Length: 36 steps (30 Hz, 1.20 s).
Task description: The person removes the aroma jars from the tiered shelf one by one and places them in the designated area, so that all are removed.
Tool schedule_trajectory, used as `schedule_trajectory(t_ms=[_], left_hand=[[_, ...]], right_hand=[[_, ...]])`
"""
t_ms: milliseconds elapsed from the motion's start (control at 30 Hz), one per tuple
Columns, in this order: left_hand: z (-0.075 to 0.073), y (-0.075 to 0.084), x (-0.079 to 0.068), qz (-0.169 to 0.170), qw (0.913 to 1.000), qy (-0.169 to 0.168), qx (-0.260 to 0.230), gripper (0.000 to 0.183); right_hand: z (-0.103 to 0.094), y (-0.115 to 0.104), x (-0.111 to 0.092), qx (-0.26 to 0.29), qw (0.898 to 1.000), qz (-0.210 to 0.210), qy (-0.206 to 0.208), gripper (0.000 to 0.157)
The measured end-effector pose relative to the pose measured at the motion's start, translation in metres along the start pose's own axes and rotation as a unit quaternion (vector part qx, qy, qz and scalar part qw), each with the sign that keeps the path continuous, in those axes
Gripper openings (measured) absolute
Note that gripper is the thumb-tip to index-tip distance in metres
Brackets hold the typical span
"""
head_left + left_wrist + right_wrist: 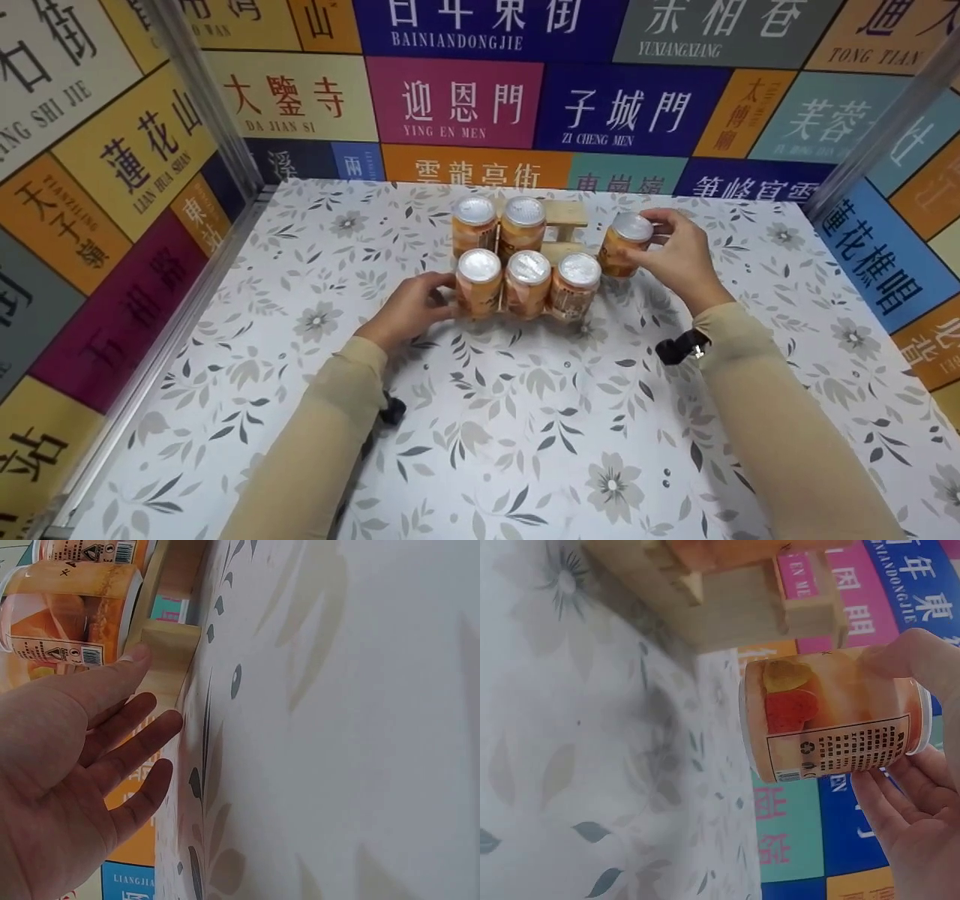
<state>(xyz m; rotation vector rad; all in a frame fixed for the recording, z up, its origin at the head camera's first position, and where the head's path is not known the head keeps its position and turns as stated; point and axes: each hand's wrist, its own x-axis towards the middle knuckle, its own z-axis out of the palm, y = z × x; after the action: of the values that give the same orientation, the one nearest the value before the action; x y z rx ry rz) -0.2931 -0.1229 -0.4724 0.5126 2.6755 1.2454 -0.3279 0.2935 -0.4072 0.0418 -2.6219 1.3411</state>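
My right hand (pixel 681 256) grips an orange-labelled can (pixel 619 251) with a silver lid, thumb on one side and fingers on the other. In the right wrist view this can (pixel 821 716) is held apart from the light wooden rack (pixel 742 611). My left hand (pixel 409 307) is at the left end of the rack (pixel 568 214), by the front-left can (pixel 478 289). In the left wrist view its thumb touches the rack's edge beside a can (pixel 67 611), the other fingers loosely spread. Three cans stand in the front row and two behind, leaving a bare spot at back right.
The table (pixel 480 450) has a white cover printed with grey leaves and flowers. Behind it stands a wall (pixel 465 101) of coloured panels with Chinese lettering; similar panels (pixel 127 165) flank the left side. Metal posts (pixel 217 97) rise at the back corners.
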Motion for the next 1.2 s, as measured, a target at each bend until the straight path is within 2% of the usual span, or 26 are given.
schedule_trajectory(t_ms=[300,433,867,967,1100,1200], left_hand=[[0.001,0.0,0.0,-0.001,1.0,0.0,-0.003,0.053],[0.001,-0.001,-0.001,0.004,1.0,-0.005,0.006,0.052],[-0.001,0.0,0.002,0.0,0.9999,-0.002,0.015,0.052],[-0.001,0.0,0.002,0.004,0.9999,0.0,0.015,0.051],[0.0,0.0,0.001,0.007,0.9998,0.001,0.018,0.051],[0.0,-0.001,0.001,0.0,0.9999,-0.001,0.013,0.054]], right_hand=[[0.007,0.022,0.009,-0.003,1.0,0.02,-0.013,0.07],[0.011,0.03,0.01,0.0,1.0,0.014,-0.016,0.067],[0.014,0.035,0.011,0.011,0.999,0.019,-0.044,0.07],[0.014,0.035,0.011,-0.001,0.999,0.0,-0.038,0.075],[0.013,0.032,0.01,-0.013,0.999,-0.039,-0.009,0.082],[0.012,0.026,0.008,-0.011,0.998,-0.062,0.006,0.081]])
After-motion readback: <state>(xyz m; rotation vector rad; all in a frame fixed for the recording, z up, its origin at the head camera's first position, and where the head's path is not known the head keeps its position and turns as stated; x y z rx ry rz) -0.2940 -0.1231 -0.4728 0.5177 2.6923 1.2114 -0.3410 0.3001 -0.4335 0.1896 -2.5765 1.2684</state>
